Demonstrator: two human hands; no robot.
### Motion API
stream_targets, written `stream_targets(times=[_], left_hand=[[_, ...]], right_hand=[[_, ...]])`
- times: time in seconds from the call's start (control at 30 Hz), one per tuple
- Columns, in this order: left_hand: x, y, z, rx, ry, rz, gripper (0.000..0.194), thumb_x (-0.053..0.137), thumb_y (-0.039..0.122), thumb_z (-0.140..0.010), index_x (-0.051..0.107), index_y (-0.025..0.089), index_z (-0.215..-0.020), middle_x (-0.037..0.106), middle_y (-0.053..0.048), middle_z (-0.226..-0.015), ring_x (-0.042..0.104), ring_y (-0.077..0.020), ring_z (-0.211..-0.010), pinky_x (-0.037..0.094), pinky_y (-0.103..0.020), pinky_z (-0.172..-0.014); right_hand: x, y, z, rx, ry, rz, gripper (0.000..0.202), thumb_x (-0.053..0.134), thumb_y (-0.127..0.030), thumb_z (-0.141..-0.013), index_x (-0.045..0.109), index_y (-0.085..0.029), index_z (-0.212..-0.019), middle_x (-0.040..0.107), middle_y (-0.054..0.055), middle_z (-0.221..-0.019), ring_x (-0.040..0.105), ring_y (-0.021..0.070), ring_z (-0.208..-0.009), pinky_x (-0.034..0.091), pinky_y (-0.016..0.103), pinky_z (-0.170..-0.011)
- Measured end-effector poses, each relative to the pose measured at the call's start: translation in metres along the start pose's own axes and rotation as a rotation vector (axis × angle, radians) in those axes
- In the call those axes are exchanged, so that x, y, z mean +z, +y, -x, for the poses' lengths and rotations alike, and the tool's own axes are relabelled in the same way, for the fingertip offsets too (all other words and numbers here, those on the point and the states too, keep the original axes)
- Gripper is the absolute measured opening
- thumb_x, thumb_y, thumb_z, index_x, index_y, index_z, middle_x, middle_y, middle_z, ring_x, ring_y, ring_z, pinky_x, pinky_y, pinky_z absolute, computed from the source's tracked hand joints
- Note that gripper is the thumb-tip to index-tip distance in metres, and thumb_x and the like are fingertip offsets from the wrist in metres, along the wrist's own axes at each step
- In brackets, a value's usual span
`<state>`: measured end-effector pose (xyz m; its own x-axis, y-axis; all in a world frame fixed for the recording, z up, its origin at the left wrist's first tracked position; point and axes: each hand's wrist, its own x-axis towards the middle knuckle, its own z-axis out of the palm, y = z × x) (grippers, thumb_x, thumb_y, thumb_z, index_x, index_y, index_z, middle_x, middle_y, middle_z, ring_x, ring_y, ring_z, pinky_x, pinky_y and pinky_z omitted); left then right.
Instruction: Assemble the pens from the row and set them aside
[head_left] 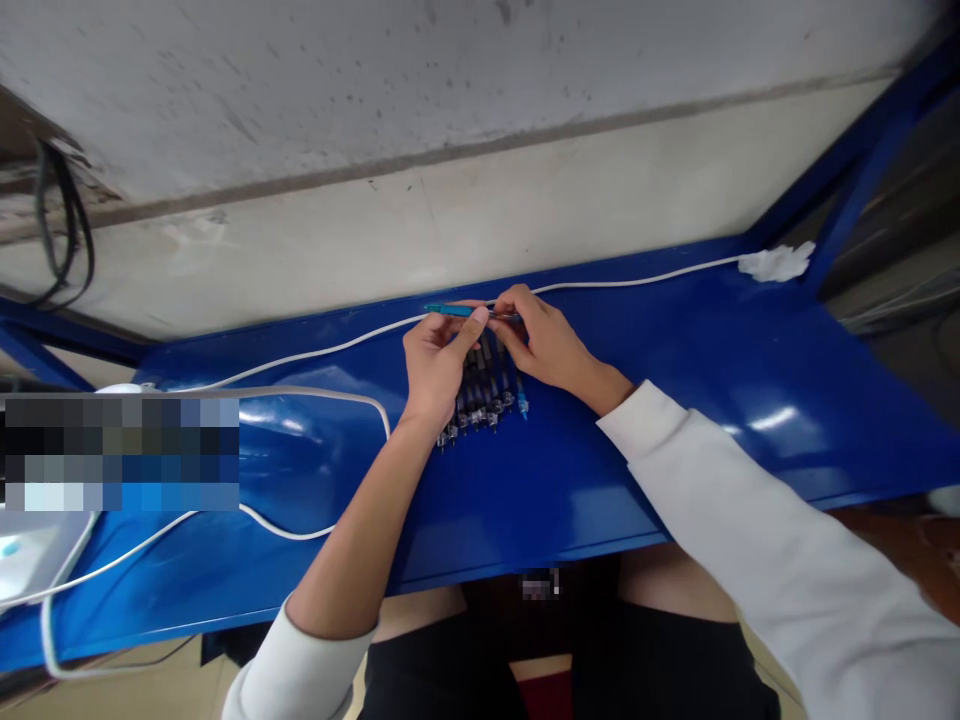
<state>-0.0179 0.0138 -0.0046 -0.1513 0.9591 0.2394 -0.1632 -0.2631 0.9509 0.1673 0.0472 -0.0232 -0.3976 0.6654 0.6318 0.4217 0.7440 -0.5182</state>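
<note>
Head view, hands half-hiding pen row

- Pixelated block, left of the frame: whatever lies under it cannot be read.
- Small pixelated patch, lower centre, below the blue table edge: contents unreadable.
- Row of pens, centre: upper ends hidden behind the left hand and right hand; exact count too small to tell.
- Blue pen, held across both hands: right end covered by fingers.
- White cable: runs off the lower left edge.
- White object, lower left: cut off by the frame edge; kind unclear.
- Black cables, upper left: cut by the edge.
- White wad, upper right: too small to identify.
</note>
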Motion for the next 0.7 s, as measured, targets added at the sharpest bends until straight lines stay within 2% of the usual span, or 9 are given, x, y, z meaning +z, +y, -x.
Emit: stream_targets(times=[0.17, 0.33, 0.53, 0.7], left_hand=[[-0.0010, 0.0009, -0.0008, 0.014, 0.010, -0.017, 0.024, 0.099, 0.046, -0.088, 0.091, 0.027, -0.100, 0.084, -0.004, -0.099, 0.070, -0.0158, -0.081, 0.058, -0.029, -0.072], [-0.0014, -0.0011, -0.0009, 0.012, 0.011, -0.041, 0.027, 0.099, 0.048, -0.089, 0.090, 0.026, -0.102, 0.083, -0.004, -0.095, 0.069, -0.0164, -0.077, 0.057, -0.031, -0.072], [-0.0027, -0.0036, -0.0006, 0.003, -0.002, -0.041, 0.025, 0.096, 0.048, -0.093, 0.089, 0.027, -0.104, 0.082, -0.004, -0.096, 0.072, -0.0181, -0.084, 0.057, -0.032, -0.074], [-0.0025, -0.0023, -0.0011, 0.007, 0.007, -0.033, 0.028, 0.098, 0.050, -0.090, 0.089, 0.026, -0.101, 0.082, -0.004, -0.093, 0.070, -0.0165, -0.079, 0.057, -0.031, -0.072]], right_hand=[[0.0006, -0.0014, -0.0007, -0.018, -0.038, 0.018, 0.025, 0.043, -0.045, -0.124, 0.060, -0.027, -0.124, 0.073, 0.009, -0.119, 0.073, 0.0257, -0.103, 0.058, 0.041, -0.090], [0.0015, 0.0001, -0.0001, 0.003, -0.007, 0.007, 0.023, 0.053, -0.046, -0.120, 0.056, -0.026, -0.130, 0.073, 0.011, -0.124, 0.075, 0.0286, -0.107, 0.060, 0.043, -0.089], [-0.0007, -0.0008, -0.0004, -0.008, -0.049, 0.048, 0.024, 0.042, -0.045, -0.124, 0.058, -0.028, -0.126, 0.073, 0.010, -0.120, 0.073, 0.0279, -0.105, 0.059, 0.043, -0.090], [0.0022, 0.0007, 0.0010, 0.011, -0.002, 0.017, 0.029, 0.051, -0.054, -0.120, 0.054, -0.026, -0.129, 0.072, 0.011, -0.120, 0.074, 0.0279, -0.103, 0.058, 0.041, -0.085]])
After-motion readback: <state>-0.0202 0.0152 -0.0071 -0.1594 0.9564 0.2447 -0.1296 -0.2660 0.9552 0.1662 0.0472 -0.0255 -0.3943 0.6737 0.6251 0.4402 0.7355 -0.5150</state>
